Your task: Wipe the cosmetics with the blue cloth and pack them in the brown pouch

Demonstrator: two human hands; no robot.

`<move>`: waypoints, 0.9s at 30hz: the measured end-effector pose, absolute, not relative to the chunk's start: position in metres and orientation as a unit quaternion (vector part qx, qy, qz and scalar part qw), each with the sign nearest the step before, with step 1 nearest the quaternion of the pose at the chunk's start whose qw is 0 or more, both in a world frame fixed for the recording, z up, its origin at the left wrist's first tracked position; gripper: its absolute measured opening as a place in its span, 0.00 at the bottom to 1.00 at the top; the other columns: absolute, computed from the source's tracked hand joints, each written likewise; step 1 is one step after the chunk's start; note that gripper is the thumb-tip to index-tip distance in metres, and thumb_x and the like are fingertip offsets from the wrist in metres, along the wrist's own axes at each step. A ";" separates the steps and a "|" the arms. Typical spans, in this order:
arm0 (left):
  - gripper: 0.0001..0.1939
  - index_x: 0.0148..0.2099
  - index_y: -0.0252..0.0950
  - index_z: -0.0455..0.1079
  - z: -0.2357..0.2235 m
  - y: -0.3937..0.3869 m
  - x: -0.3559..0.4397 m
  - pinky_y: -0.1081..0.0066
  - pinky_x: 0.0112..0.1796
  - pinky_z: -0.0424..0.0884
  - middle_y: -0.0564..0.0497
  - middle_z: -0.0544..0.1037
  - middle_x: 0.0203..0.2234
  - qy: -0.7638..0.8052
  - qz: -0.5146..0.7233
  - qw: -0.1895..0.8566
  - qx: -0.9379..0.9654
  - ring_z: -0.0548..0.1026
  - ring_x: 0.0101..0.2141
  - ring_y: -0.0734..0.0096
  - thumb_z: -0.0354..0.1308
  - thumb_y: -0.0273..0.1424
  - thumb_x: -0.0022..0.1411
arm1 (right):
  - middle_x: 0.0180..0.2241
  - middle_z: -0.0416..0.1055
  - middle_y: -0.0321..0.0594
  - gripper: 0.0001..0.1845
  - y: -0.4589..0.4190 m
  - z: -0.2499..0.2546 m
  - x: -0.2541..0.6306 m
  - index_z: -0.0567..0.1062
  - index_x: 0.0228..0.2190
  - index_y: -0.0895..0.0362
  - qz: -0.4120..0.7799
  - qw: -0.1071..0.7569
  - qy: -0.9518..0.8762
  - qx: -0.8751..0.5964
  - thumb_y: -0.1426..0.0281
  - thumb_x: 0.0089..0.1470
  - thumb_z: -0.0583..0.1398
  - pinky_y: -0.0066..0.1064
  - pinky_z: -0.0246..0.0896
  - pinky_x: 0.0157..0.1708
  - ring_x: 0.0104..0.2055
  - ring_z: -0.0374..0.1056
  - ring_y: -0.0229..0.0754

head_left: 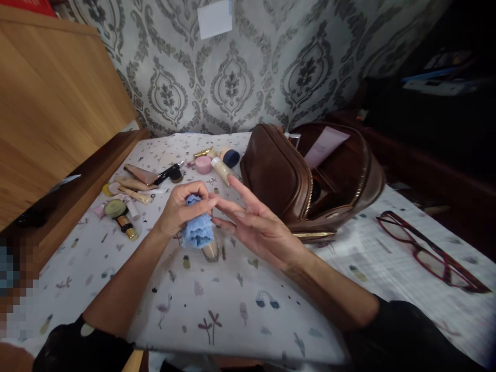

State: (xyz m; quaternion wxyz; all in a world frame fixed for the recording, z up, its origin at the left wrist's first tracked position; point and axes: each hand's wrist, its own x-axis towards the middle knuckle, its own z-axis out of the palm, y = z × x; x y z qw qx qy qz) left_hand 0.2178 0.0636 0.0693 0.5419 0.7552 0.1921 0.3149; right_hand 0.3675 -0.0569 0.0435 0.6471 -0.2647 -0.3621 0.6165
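Note:
My left hand [182,206] is closed around a small blue cloth [197,230] wrapped over the top of a beige bottle [211,250], whose lower end shows below the cloth. My right hand [248,222] is beside it with the fingers stretched out and spread. Its thumb and lower fingertips touch the cloth and bottle near my left thumb. Both hands hover above a white patterned table cover [217,299].
An open brown leather bag [294,181] lies just right of the hands, a pink card [325,144] inside. Several cosmetic tubes and jars [132,196] are scattered at the left and back. Red-framed glasses [426,253] lie at the right. A wooden board [50,103] stands at the left.

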 end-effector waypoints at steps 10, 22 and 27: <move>0.21 0.53 0.38 0.72 0.077 0.053 0.216 0.77 0.25 0.66 0.56 0.76 0.25 0.173 0.304 0.508 0.787 0.68 0.22 0.78 0.65 0.35 0.57 | 0.57 0.73 0.34 0.46 -0.062 0.053 0.367 0.53 0.66 0.39 0.619 0.637 -0.383 -0.255 0.76 0.51 0.59 0.51 0.50 0.66 0.66 0.60 0.43; 0.12 0.43 0.38 0.77 0.080 0.051 0.218 0.75 0.28 0.73 0.52 0.83 0.30 0.122 0.291 0.512 0.799 0.76 0.25 0.73 0.68 0.35 0.57 | 0.63 0.65 0.32 0.50 -0.064 0.049 0.366 0.47 0.68 0.36 0.629 0.607 -0.435 -0.219 0.77 0.51 0.60 0.46 0.48 0.67 0.67 0.57 0.41; 0.06 0.35 0.36 0.76 0.084 0.046 0.220 0.75 0.32 0.74 0.52 0.82 0.29 0.114 0.284 0.498 0.811 0.78 0.30 0.72 0.67 0.34 0.59 | 0.67 0.59 0.34 0.51 -0.065 0.048 0.364 0.43 0.69 0.36 0.607 0.583 -0.482 -0.245 0.75 0.54 0.61 0.44 0.53 0.65 0.68 0.55 0.44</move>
